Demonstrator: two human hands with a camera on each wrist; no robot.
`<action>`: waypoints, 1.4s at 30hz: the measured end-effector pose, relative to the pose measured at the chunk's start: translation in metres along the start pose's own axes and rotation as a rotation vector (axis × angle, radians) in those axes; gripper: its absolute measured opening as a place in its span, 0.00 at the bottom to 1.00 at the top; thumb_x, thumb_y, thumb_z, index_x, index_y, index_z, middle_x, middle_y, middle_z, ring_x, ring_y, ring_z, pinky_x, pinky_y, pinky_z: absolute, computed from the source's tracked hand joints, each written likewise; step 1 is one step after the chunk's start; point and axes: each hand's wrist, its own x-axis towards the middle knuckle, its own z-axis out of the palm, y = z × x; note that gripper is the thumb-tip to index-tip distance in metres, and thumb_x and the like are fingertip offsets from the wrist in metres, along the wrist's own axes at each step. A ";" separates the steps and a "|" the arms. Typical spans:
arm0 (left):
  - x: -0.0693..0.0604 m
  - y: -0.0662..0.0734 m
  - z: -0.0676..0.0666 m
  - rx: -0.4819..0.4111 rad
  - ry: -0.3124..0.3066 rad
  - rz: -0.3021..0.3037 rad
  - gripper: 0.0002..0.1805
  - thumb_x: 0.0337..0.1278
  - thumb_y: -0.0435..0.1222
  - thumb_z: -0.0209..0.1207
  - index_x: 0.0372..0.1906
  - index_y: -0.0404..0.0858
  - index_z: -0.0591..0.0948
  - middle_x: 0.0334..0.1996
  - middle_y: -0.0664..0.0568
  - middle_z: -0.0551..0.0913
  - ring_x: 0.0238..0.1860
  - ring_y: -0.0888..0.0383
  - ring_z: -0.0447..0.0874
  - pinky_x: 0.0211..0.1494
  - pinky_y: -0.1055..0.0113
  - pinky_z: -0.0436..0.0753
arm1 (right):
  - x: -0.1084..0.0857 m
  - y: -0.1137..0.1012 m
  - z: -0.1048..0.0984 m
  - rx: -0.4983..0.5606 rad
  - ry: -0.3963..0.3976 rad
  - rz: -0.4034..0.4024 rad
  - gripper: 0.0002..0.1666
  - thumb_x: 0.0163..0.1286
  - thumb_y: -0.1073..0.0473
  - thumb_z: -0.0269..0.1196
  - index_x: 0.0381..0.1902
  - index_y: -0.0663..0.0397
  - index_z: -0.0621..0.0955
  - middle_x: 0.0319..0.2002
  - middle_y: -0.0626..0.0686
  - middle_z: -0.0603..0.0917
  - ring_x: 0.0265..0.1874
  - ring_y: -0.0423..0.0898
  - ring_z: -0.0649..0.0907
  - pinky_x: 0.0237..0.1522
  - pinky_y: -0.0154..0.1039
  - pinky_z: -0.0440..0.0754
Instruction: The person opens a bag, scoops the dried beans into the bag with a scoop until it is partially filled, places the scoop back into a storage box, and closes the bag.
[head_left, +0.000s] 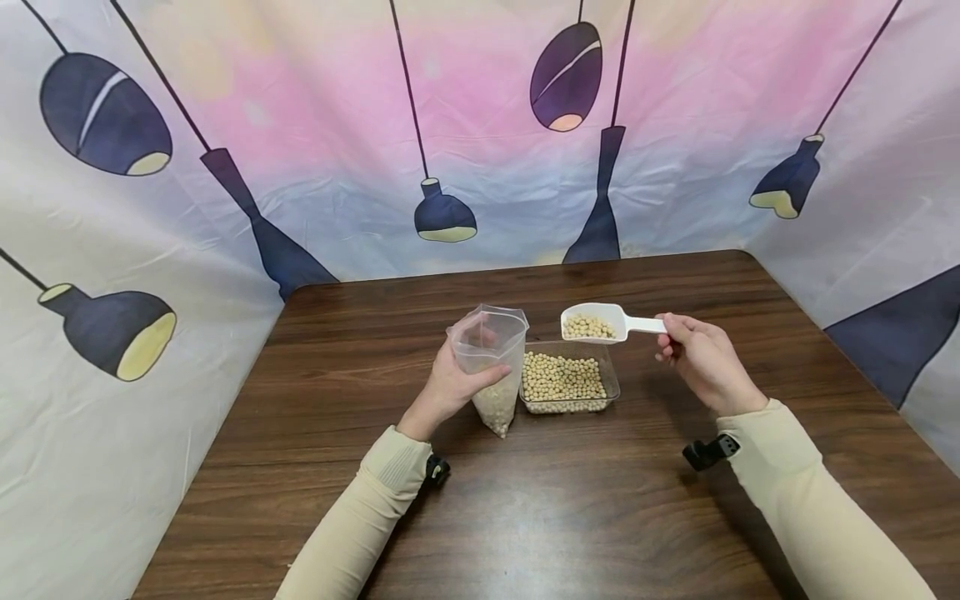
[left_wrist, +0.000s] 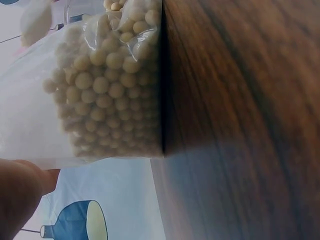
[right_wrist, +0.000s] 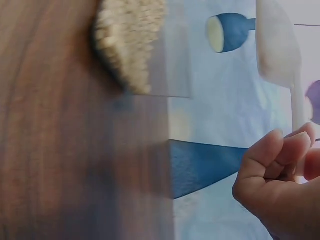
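In the head view my left hand (head_left: 459, 372) grips a clear plastic bag (head_left: 501, 333) around its upper part, and the bag's mouth stands open. Pale round soybeans (left_wrist: 107, 95) fill the lower part of the bag, whose bottom meets the table. My right hand (head_left: 703, 360) pinches the handle of a white scoop (head_left: 645, 325), which holds a heap of soybeans (head_left: 588, 327). The scoop hangs level above the back of a clear plastic box (head_left: 611, 385) of soybeans, just right of the bag. In the right wrist view, curled fingers (right_wrist: 267, 150) surround the handle's end.
A dark wooden table (head_left: 525, 517) lies under everything. Behind it and at both sides hangs a cloth backdrop (head_left: 337, 200) printed with lamps. Each wrist wears a black band mount (head_left: 708, 452).
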 end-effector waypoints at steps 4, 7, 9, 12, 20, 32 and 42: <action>0.000 0.000 0.000 0.006 -0.010 -0.003 0.40 0.45 0.21 0.68 0.66 0.27 0.64 0.52 0.28 0.74 0.51 0.44 0.75 0.53 0.63 0.76 | -0.004 -0.012 0.006 0.088 -0.019 -0.050 0.21 0.74 0.53 0.56 0.54 0.63 0.72 0.27 0.47 0.78 0.28 0.39 0.75 0.34 0.32 0.78; 0.001 0.000 -0.001 0.009 -0.015 -0.003 0.40 0.45 0.21 0.68 0.67 0.28 0.64 0.52 0.29 0.74 0.51 0.44 0.75 0.53 0.61 0.77 | -0.008 -0.022 0.013 0.124 -0.047 -0.086 0.18 0.73 0.53 0.57 0.52 0.60 0.74 0.28 0.48 0.79 0.28 0.40 0.75 0.34 0.32 0.78; 0.001 0.000 -0.001 0.008 -0.015 -0.004 0.40 0.45 0.21 0.68 0.67 0.28 0.64 0.52 0.29 0.74 0.51 0.43 0.75 0.53 0.61 0.77 | -0.010 -0.029 0.019 0.151 -0.070 -0.114 0.18 0.73 0.54 0.58 0.52 0.61 0.74 0.28 0.49 0.79 0.29 0.41 0.75 0.35 0.33 0.78; 0.001 -0.001 -0.001 0.005 -0.015 -0.005 0.41 0.45 0.21 0.68 0.67 0.28 0.64 0.52 0.28 0.74 0.51 0.43 0.75 0.53 0.61 0.77 | -0.012 -0.039 0.029 0.184 -0.105 -0.153 0.18 0.72 0.56 0.58 0.53 0.63 0.73 0.29 0.50 0.79 0.29 0.42 0.75 0.36 0.34 0.78; 0.001 0.000 0.000 0.016 -0.021 0.000 0.41 0.45 0.21 0.68 0.67 0.28 0.64 0.52 0.29 0.73 0.51 0.41 0.75 0.53 0.60 0.77 | -0.016 -0.058 0.060 0.229 -0.166 -0.263 0.17 0.73 0.60 0.58 0.51 0.69 0.73 0.28 0.53 0.79 0.28 0.43 0.76 0.34 0.33 0.78; 0.004 -0.015 0.000 0.003 -0.018 0.003 0.42 0.44 0.19 0.68 0.68 0.30 0.64 0.53 0.28 0.73 0.51 0.39 0.75 0.53 0.59 0.77 | -0.019 -0.064 0.090 0.150 -0.139 -0.384 0.14 0.71 0.60 0.60 0.48 0.67 0.76 0.26 0.53 0.81 0.26 0.43 0.80 0.33 0.32 0.81; 0.005 -0.019 0.000 -0.018 0.003 -0.005 0.43 0.43 0.22 0.70 0.68 0.37 0.66 0.55 0.36 0.75 0.54 0.46 0.76 0.57 0.55 0.77 | -0.022 -0.064 0.101 0.006 -0.079 -0.514 0.11 0.71 0.62 0.59 0.45 0.66 0.78 0.25 0.53 0.83 0.25 0.42 0.82 0.33 0.33 0.82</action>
